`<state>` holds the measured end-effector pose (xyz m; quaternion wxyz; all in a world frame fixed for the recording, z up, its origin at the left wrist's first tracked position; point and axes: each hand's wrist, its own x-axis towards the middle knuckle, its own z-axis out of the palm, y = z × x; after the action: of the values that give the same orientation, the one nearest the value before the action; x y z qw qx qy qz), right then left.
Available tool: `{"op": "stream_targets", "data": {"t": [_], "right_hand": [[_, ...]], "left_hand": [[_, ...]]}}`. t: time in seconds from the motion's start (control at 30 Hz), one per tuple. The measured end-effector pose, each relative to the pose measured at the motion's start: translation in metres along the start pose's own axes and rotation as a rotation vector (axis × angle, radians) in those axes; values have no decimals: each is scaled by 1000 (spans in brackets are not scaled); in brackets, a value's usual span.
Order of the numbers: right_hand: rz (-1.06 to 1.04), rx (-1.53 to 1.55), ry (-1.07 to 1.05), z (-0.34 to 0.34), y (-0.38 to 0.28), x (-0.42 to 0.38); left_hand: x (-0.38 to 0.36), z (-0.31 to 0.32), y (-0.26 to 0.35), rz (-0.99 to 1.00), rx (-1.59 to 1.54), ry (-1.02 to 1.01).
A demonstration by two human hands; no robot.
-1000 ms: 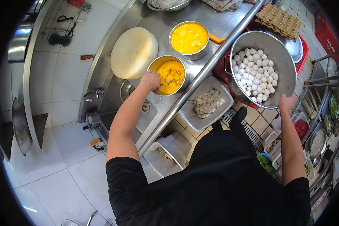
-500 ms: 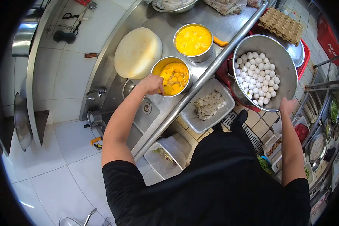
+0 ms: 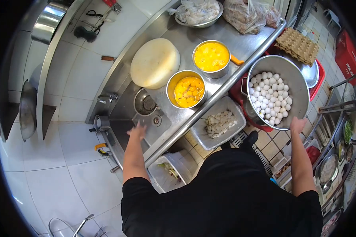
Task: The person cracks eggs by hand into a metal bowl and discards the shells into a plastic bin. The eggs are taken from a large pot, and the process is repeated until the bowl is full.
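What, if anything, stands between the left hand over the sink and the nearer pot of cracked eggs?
Nothing visible. The left hand is open above the sink; only bare steel counter and the round drain basin, set low, lie between it and the pot of cracked eggs.

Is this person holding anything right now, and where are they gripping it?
The right hand grips the near rim of the big egg pot. The left hand is open over the sink, empty.

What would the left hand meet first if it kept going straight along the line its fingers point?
Probably the steel sink basin. The left hand hangs open above the sink's near edge, fingers pointing up-frame toward the round drain fitting. Its height over the basin is unclear from this overhead view.
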<state>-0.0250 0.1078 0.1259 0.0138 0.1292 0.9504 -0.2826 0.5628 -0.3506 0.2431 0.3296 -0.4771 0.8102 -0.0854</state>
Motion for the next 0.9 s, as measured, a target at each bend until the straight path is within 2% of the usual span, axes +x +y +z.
{"op": "stream_targets", "data": {"t": [0.07, 0.1, 0.17, 0.23, 0.33, 0.37, 0.4, 0.47, 0.53, 0.6, 0.67, 0.73, 0.77, 0.83, 0.9], "right_hand": [[-9, 25, -16, 4, 5, 2], [-42, 34, 37, 4, 3, 0], [-38, 25, 42, 5, 3, -6], [-32, 34, 8, 6, 8, -1], [-53, 92, -15, 6, 6, -3], [-50, 102, 7, 2, 1, -7], [-48, 111, 24, -1, -2, -12], [-19, 134, 16, -3, -5, -14], [13, 163, 5, 0, -4, -17], [-21, 177, 38, 1, -1, -20], [44, 205, -26, 1, -2, -20], [-19, 214, 35, 14, 10, -20], [-39, 213, 61, 13, 7, -22], [-36, 203, 94, 6, -1, -26], [-6, 260, 30, -1, -6, -28]], "left_hand": [[5, 57, -6, -346, -52, 73], [18, 47, -8, -337, -61, 90], [35, 30, -5, 42, -76, -249], [9, -52, 58, 313, -387, -421], [-25, -121, 185, 805, -725, -182], [-38, -145, 227, 1026, -913, -3], [-43, -161, 268, 1143, -1015, 73], [-39, -189, 343, 1262, -962, 103], [-23, -202, 416, 1266, -921, 44], [7, -196, 487, 1223, -719, -24], [33, -189, 544, 1165, -592, -64], [53, -179, 587, 961, -645, 18], [58, -185, 604, 984, -633, 19], [68, -191, 630, 715, -861, 31], [80, -199, 652, 688, -833, 102]]}}
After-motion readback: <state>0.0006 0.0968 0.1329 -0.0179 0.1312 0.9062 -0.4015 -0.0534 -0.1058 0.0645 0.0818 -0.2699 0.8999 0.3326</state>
